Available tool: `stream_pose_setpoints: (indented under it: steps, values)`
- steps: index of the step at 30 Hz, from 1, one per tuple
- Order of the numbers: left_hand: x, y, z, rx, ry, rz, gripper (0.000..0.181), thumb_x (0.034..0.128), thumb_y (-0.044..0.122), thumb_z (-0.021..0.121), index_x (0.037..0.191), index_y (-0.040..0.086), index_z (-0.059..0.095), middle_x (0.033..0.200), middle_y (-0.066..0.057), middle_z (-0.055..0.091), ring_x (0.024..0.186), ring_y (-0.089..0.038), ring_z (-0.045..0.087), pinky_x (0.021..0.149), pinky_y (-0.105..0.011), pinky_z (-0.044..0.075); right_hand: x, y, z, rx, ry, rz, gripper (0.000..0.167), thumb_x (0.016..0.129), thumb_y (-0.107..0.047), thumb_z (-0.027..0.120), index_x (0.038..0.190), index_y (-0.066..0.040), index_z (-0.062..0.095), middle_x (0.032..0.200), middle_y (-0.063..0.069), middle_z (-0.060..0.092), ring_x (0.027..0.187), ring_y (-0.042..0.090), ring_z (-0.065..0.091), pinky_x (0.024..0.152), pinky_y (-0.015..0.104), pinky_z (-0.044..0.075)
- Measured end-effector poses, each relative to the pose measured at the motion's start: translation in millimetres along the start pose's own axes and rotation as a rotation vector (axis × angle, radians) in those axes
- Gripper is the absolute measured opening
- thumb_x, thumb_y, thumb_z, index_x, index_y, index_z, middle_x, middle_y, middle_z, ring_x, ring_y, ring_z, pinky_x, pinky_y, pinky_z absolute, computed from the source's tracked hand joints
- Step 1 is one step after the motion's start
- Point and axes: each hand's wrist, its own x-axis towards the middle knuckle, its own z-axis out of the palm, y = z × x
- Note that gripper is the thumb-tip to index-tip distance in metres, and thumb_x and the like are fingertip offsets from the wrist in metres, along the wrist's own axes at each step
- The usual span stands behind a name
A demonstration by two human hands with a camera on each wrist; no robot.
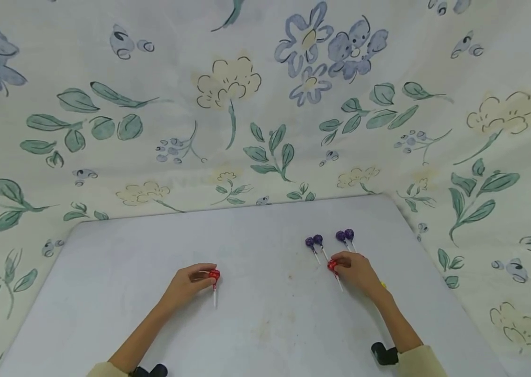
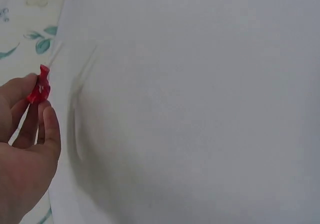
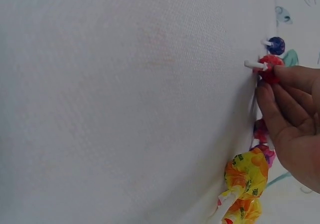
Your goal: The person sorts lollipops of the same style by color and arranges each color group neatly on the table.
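Note:
Between its thumb and fingers, my left hand (image 1: 186, 285) pinches a red-wrapped lollipop (image 1: 214, 274) whose white stick points toward me. In the left wrist view the same red lollipop (image 2: 40, 88) is held at its wrapped head, its stick and shadow showing over the white surface. On the right side, my right hand (image 1: 357, 272) pinches another red lollipop (image 1: 332, 265) by the head, stick toward the front. Just beyond it lie two purple lollipops (image 1: 314, 241) side by side, and another purple pair (image 1: 345, 235) lies to their right, its sticks partly hidden by the hand.
Yellow-wrapped lollipops (image 3: 247, 174) lie beneath my right wrist, with pink-red wrappers (image 3: 262, 139) beside them, mostly hidden in the head view. The white tabletop (image 1: 256, 335) has faint brown stains. A flowered cloth (image 1: 176, 104) stands behind it and at the sides.

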Motion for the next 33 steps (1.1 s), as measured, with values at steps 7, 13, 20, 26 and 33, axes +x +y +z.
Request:
stream_pose_setpoints:
  steps: [7,13,20,26,33]
  values:
    - [17.6,15.8,30.3,-0.075,-0.055,0.060,0.030,0.0929,0.003,0.069,0.120,-0.008,0.064,0.110,-0.018,0.068,0.100,-0.031,0.066,0.080,-0.019,0.052,-0.5,-2,0,0.001,0.004,-0.007,0.020,0.093,0.002,0.065,0.112,0.000,0.071,0.105,0.009,0.071,0.097,0.026,0.066,0.089,0.042,0.054]
    - [32.3,27.8,64.2,-0.105,-0.087,0.089,0.028,0.0923,0.004,0.070,0.118,-0.007,0.064,0.108,-0.017,0.069,0.097,-0.029,0.066,0.080,-0.021,0.053,-1.3,-1,0,0.000,-0.005,0.006,0.021,0.093,0.002,0.063,0.113,0.000,0.070,0.105,0.009,0.071,0.098,0.026,0.066,0.089,0.042,0.054]
    - [50.3,39.7,109.8,-0.080,-0.115,0.123,0.028,0.0902,0.004,0.072,0.116,-0.006,0.066,0.106,-0.015,0.070,0.096,-0.028,0.068,0.082,-0.028,0.056,0.1,2,0,0.001,-0.013,0.012,0.021,0.093,0.001,0.064,0.113,0.000,0.070,0.105,0.009,0.071,0.098,0.025,0.066,0.088,0.041,0.055]
    - [65.4,51.4,143.2,-0.115,-0.115,0.144,0.025,0.0901,0.000,0.071,0.114,-0.007,0.067,0.107,-0.018,0.070,0.095,-0.028,0.069,0.081,-0.029,0.057,0.8,1,-1,-0.006,-0.016,0.013,0.021,0.092,0.002,0.065,0.113,0.000,0.071,0.104,0.009,0.071,0.098,0.025,0.066,0.089,0.042,0.054]
    - [80.0,66.4,175.9,-0.126,-0.075,0.137,0.024,0.0888,-0.001,0.072,0.112,-0.006,0.068,0.104,-0.017,0.070,0.093,-0.027,0.069,0.080,-0.028,0.057,1.5,1,-2,-0.027,-0.022,0.032,0.022,0.093,0.001,0.065,0.113,0.000,0.070,0.103,0.008,0.070,0.097,0.024,0.065,0.088,0.042,0.054]
